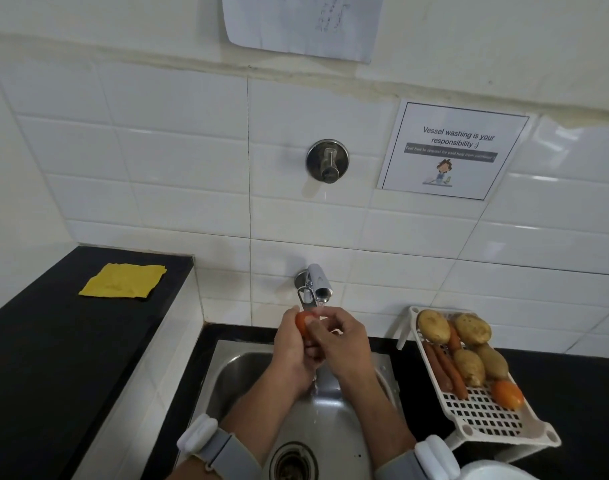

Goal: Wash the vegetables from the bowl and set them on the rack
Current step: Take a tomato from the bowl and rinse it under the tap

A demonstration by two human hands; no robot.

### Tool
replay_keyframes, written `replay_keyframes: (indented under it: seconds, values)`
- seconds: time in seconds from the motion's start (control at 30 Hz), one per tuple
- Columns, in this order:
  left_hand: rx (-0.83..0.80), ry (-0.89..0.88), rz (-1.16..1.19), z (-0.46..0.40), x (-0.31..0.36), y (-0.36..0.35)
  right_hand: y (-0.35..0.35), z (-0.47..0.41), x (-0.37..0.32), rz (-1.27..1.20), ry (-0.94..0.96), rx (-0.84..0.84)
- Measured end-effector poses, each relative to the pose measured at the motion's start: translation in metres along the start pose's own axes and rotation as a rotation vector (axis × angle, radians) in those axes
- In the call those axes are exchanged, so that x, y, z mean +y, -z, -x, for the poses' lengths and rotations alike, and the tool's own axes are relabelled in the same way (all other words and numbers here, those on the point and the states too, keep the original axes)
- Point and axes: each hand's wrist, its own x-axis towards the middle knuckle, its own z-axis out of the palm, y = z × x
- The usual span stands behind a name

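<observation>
White tile wall point(178, 161) fills most of the view, with a printed notice point(453, 150) on it, right of centre. Black desk point(53, 358) runs on the left and carries a yellow cloth point(123, 280). Steel sink point(330, 424) sits below centre, with the tap point(319, 283) on the wall above it running water.

White slotted rack point(483, 414) is on the desk right of the sink, tilted, long axis running away from me. On it: potatoes point(434, 326), carrots point(446, 372) lying lengthwise along the rack, and one tomato point(508, 393) at the near end. White bowl point(497, 472) is only partly in view at the bottom right edge.

Both my forearms reach in from below, wristbands on, and meet over the sink. My left hand point(292, 351) cups another tomato point(303, 323) right under the tap stream, fingers curled round it. My right hand point(342, 341) comes in from the right, its fingers curled onto the tomato too. Both grips are closed on it. Can't tell its long axis; it's mostly covered.
</observation>
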Motion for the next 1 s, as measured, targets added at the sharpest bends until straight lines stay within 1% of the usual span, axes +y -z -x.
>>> replay_keyframes:
  seconds: [0.1,0.2,0.27,0.4,0.5,0.57,0.67,0.73,0.8,0.87,1.0]
  values:
    - [0.053,0.029,-0.01,0.005,0.005,-0.004,-0.003,0.0,0.002,0.033,0.008,-0.057]
    - [0.047,-0.006,-0.007,0.002,0.004,-0.004,0.001,-0.001,0.002,-0.055,0.024,-0.022]
    - [0.031,-0.031,-0.003,-0.002,0.002,-0.003,0.003,0.0,0.002,-0.061,0.046,-0.011]
    - [0.008,-0.047,-0.014,0.004,0.0,-0.003,0.004,0.001,0.0,0.044,0.104,0.021]
    - [0.036,-0.005,-0.008,0.005,0.004,-0.004,0.002,0.004,0.0,0.212,0.157,0.003]
    - [0.05,0.015,-0.005,0.005,0.006,-0.005,0.002,0.006,0.001,0.291,0.191,0.023]
    - [0.007,0.007,0.018,0.008,0.005,-0.004,0.004,0.002,0.002,0.274,0.182,0.098]
    - [-0.03,-0.026,0.026,0.007,0.004,-0.003,0.008,-0.002,0.005,0.262,0.146,0.111]
    - [-0.051,-0.073,0.011,0.009,0.006,-0.004,0.011,-0.004,0.008,0.325,0.141,0.106]
    - [-0.053,-0.095,0.009,0.011,0.008,-0.005,0.012,-0.004,0.008,0.39,0.186,0.101]
    - [0.006,-0.069,0.07,0.005,0.011,0.002,0.009,0.002,0.005,0.436,0.241,0.03]
